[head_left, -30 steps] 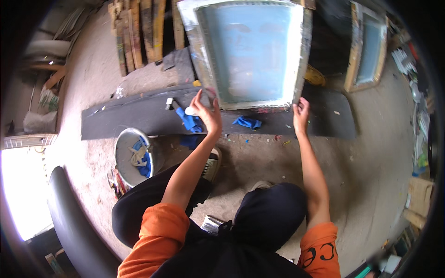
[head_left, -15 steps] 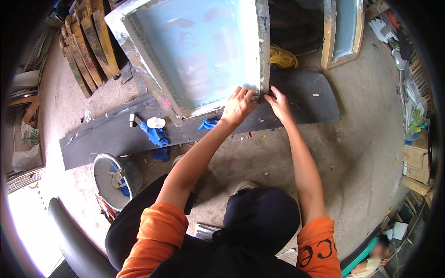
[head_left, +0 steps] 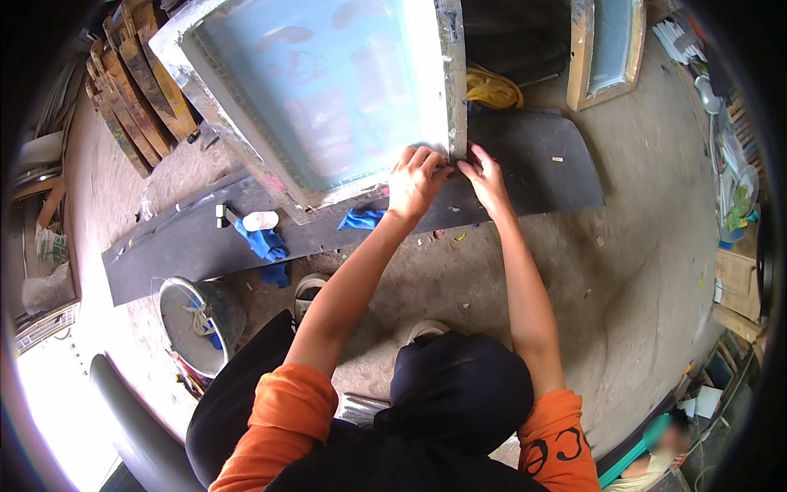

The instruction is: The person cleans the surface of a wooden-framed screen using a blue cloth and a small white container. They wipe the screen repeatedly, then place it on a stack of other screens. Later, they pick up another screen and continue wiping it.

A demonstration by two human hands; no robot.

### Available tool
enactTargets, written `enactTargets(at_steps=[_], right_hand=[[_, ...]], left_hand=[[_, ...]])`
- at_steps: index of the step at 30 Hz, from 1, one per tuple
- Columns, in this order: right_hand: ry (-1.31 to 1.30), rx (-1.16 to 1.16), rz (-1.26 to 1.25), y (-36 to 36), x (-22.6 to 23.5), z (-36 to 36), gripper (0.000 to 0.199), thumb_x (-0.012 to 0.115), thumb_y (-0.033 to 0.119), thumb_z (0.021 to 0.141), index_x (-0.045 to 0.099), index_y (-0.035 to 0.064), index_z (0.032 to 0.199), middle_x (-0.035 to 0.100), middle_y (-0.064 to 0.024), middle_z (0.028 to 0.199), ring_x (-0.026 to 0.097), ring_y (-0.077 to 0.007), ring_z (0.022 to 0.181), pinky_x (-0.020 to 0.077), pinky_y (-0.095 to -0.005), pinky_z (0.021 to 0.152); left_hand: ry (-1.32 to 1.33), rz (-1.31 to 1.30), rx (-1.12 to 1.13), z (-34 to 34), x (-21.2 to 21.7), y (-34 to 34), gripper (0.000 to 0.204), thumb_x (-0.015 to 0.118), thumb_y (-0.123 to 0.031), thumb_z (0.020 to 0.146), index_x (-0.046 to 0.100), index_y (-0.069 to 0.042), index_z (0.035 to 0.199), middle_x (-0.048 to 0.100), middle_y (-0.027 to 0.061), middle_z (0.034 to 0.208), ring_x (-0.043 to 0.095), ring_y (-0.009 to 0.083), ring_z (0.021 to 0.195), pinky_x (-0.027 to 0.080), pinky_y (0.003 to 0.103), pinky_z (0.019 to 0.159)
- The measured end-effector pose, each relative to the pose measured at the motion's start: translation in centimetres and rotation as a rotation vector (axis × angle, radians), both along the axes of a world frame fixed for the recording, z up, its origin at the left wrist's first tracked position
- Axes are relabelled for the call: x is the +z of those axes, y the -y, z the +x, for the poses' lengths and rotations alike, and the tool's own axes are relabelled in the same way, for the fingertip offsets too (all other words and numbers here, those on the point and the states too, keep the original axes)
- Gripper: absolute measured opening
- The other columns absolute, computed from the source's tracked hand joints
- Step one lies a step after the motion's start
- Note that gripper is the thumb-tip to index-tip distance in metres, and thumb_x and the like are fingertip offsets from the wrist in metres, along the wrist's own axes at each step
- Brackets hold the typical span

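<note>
A large screen printing frame (head_left: 453, 78) with pale blue mesh tilts at the upper middle, its rim smeared with paint. At its near right corner, my left hand (head_left: 416, 182) curls its fingers over the lower rim, knuckles up. Against the outer side of that corner, my right hand (head_left: 485, 176) pinches with thumb and bent fingers. The fingertips of both hands nearly meet there; whether something small lies between them is hidden. Beneath the corner lies a long black sheet (head_left: 541, 176) on the floor.
On the sheet's left are a white roll-shaped item (head_left: 261, 220) and blue cloths (head_left: 264, 243). A grey bucket (head_left: 168, 328) stands by my left leg. Paint-stained wooden pieces (head_left: 135, 90) lean at upper left; a smaller frame (head_left: 580, 61) stands at upper right. Another person (head_left: 660, 459) is at lower right.
The view has shifted slightly, so the frame sits further left. My right fingers have drawn in closer to the corner and to my left hand, which stays on the rim.
</note>
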State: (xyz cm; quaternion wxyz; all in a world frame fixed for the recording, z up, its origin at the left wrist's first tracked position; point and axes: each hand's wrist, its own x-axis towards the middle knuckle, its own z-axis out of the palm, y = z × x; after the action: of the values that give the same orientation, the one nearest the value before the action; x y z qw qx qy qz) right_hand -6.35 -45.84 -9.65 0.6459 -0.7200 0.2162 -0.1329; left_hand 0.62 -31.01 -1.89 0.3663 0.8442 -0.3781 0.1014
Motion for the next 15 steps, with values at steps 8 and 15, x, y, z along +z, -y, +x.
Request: enactTargets(at_steps=[8, 15], right_hand=[[0.020, -0.026, -0.034, 0.1, -0.3, -0.2, 0.049, 0.066, 0.020, 0.077, 0.048, -0.0065, 0.115, 0.054, -0.0210, 0.114, 0.053, -0.0255, 0.107, 0.0394, -0.0315, 0.090], [0.015, -0.041, -0.073, -0.5, 0.4, 0.0, 0.048, 0.066, 0.021, 0.077, 0.050, -0.0056, 0.113, 0.054, -0.0210, 0.114, 0.052, -0.0284, 0.108, 0.0398, -0.0325, 0.090]], left_hand=[[-0.075, -0.076, 0.071, -1.2, -0.1, 0.7, 0.013, 0.069, -0.011, 0.064, 0.058, -0.009, 0.071, 0.055, 0.0025, 0.074, 0.053, 0.0226, 0.072, 0.045, 0.033, 0.063], [-0.170, -0.205, 0.130, -1.3, -0.5, 0.6, 0.010, 0.066, -0.006, 0.068, 0.057, -0.007, 0.072, 0.053, 0.0069, 0.073, 0.052, 0.0261, 0.070, 0.044, 0.035, 0.063]])
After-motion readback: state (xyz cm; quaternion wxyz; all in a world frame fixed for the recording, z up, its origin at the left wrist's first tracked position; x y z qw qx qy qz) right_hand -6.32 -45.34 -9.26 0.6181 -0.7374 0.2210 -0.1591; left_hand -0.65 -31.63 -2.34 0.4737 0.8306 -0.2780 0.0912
